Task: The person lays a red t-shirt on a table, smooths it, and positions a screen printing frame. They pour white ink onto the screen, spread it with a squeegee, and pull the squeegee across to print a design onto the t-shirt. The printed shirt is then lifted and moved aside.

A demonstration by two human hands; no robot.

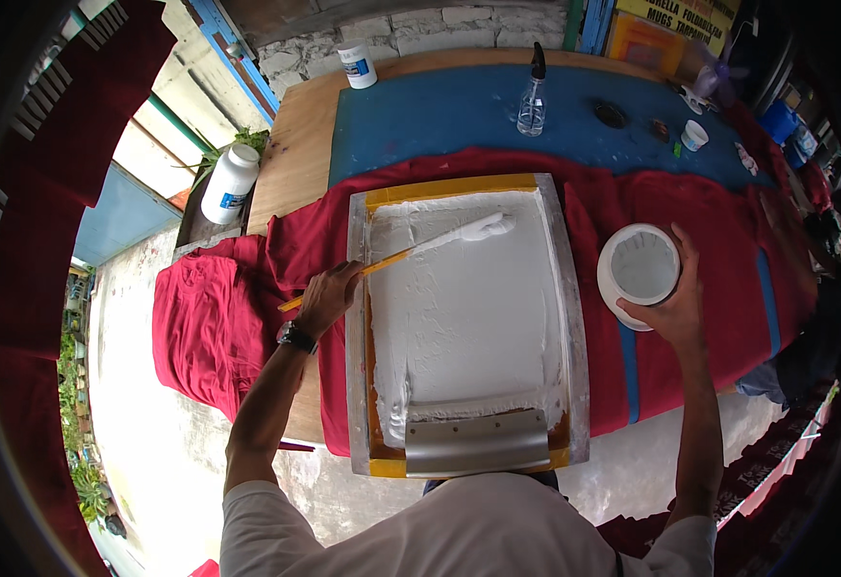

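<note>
My left hand (326,298) is closed around a flat wooden stick (389,261), its far end thickly coated in white paste. The stick slants over a screen-printing frame (572,385) with a metal rim and yellow tape inside. White ink (468,327) covers most of the mesh. A metal-bladed squeegee (478,445) lies across the frame's near end. To the right, my right hand (678,306) grips a white plastic tub (610,288), tilted so its pale inside shows. The frame rests on dark red shirts (718,317).
A bunched red shirt (204,322) hangs off the table's left side. At the back stand a spray bottle (532,106), a white jar (357,65) and a small cup (694,136). A larger white jug (231,185) stands left of the wooden table (290,154).
</note>
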